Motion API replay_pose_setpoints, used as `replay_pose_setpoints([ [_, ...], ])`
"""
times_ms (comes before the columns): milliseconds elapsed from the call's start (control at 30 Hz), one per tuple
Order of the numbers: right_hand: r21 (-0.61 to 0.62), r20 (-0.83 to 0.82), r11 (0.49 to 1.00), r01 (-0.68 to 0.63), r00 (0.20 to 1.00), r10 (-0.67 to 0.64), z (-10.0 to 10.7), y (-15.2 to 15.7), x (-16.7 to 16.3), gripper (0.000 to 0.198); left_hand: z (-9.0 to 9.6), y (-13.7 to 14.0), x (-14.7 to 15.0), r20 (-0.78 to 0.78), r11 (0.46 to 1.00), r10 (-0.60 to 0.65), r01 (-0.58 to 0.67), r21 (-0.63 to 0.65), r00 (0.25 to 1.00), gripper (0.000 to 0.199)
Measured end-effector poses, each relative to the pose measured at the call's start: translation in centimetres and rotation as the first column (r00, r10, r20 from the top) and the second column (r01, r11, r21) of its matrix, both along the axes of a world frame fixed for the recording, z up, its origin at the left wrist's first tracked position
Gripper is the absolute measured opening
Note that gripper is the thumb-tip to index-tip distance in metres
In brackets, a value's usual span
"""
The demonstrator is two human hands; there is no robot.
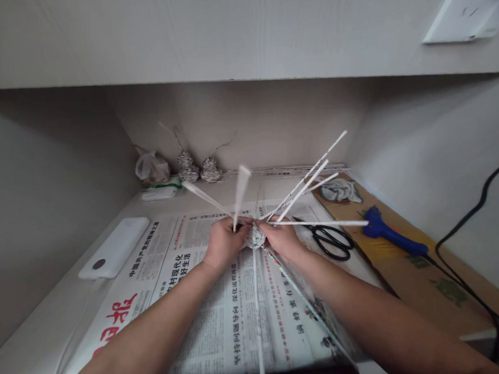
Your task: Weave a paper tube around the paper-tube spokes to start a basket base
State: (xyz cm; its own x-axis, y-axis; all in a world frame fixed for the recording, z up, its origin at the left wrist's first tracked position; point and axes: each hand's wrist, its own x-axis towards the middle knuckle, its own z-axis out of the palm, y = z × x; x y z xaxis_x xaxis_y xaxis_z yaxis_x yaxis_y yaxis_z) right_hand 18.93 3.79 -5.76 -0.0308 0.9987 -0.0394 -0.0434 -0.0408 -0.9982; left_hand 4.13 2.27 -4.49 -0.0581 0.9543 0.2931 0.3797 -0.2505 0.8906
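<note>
Between my two hands is a small round piece woven from rolled paper strips (256, 237), with several white paper rods (318, 223) sticking out from it in all directions. My left hand (227, 238) is closed on its left side, thumb toward the middle. On the other side my right hand (284, 238) pinches the weave, close to where several rods fan out to the upper right. One rod points straight down toward the table's front edge. The fingertips behind the weave are partly hidden. Two rods on the left look blurred.
Newspaper (154, 292) covers the table. To the right lie black scissors (334, 241), plus a blue glue gun (394, 235) with a black cord on cardboard (425, 278). A white power bank (114, 247) lies left. Two woven gourd shapes (188, 168) stand at the back.
</note>
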Motion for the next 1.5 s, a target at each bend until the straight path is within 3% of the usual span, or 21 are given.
replay_pose_setpoints([
  [67, 0.000, -0.020, 1.000, -0.018, 1.000, 0.018, -0.2, 0.2, 0.0, 0.023, 0.0, 0.2, 0.0, 0.165, 0.990, 0.021, 0.002, -0.138, 0.986, 0.021],
  [167, 0.021, 0.023, 0.999, -0.029, 0.999, 0.029, -0.2, 0.3, 0.1, 0.021, -0.1, 0.6, -0.2, 0.424, 0.941, 0.061, 0.090, -0.327, 0.904, 0.030],
  [267, 0.087, 0.155, 0.996, -0.036, 0.988, 0.022, -0.3, 0.4, 0.4, 0.019, 0.1, 0.8, -0.3, 0.530, 0.890, 0.080, 0.179, -0.419, 0.844, 0.031],
  [500, 0.155, 0.283, 0.986, -0.056, 0.959, 0.010, -0.6, 0.5, 0.6, 0.019, 0.5, 0.5, -0.3, 0.504, 0.863, 0.044, 0.222, -0.455, 0.862, 0.027],
  [800, 0.156, 0.239, 0.983, -0.095, 0.969, 0.056, -0.1, 0.4, 0.8, 0.023, -0.1, 0.2, 0.4, 0.380, 0.946, 0.047, 0.080, -0.314, 0.924, 0.025],
  [900, 0.155, 0.301, 0.983, -0.098, 0.953, 0.048, 0.1, 0.4, 0.9, 0.021, 0.0, 0.4, -0.1, 0.336, 0.944, -0.004, 0.114, -0.308, 0.942, 0.028],
  [1000, 0.167, 0.381, 0.982, -0.093, 0.924, 0.022, 0.3, 0.3, 1.1, 0.018, 1.2, 0.5, -1.4, 0.385, 0.866, -0.144, 0.304, -0.397, 0.912, 0.034],
  [1067, 0.160, 0.415, 0.985, -0.068, 0.910, -0.005, 0.5, 0.4, 1.3, 0.017, 2.4, 0.3, -2.6, 0.370, 0.750, -0.345, 0.491, -0.443, 0.862, 0.045],
  [1133, 0.165, 0.436, 0.985, -0.045, 0.899, -0.032, 0.5, 0.8, 1.7, 0.016, 3.7, 0.1, -3.7, 0.348, 0.674, -0.447, 0.566, -0.475, 0.824, 0.059],
  [1200, 0.202, 0.455, 0.979, -0.022, 0.888, -0.074, 0.6, 1.5, 2.2, 0.013, 4.5, 0.1, -4.6, 0.278, 0.636, -0.505, 0.570, -0.520, 0.817, 0.063],
  [1267, 0.218, 0.442, 0.976, -0.017, 0.893, -0.083, 0.5, 2.1, 2.7, 0.012, 4.7, 0.3, -5.1, 0.205, 0.655, -0.496, 0.519, -0.549, 0.843, 0.056],
  [1400, 0.130, 0.333, 0.982, -0.140, 0.939, 0.090, 0.4, 2.4, 3.0, 0.017, 3.6, 1.2, -5.0, 0.170, 0.810, -0.333, 0.374, -0.452, 0.927, 0.035],
  [1500, 0.113, 0.328, 0.964, -0.240, 0.925, 0.192, 0.4, 1.6, 2.6, 0.018, 2.5, 1.2, -4.1, 0.284, 0.767, -0.341, 0.440, -0.467, 0.896, 0.033],
])
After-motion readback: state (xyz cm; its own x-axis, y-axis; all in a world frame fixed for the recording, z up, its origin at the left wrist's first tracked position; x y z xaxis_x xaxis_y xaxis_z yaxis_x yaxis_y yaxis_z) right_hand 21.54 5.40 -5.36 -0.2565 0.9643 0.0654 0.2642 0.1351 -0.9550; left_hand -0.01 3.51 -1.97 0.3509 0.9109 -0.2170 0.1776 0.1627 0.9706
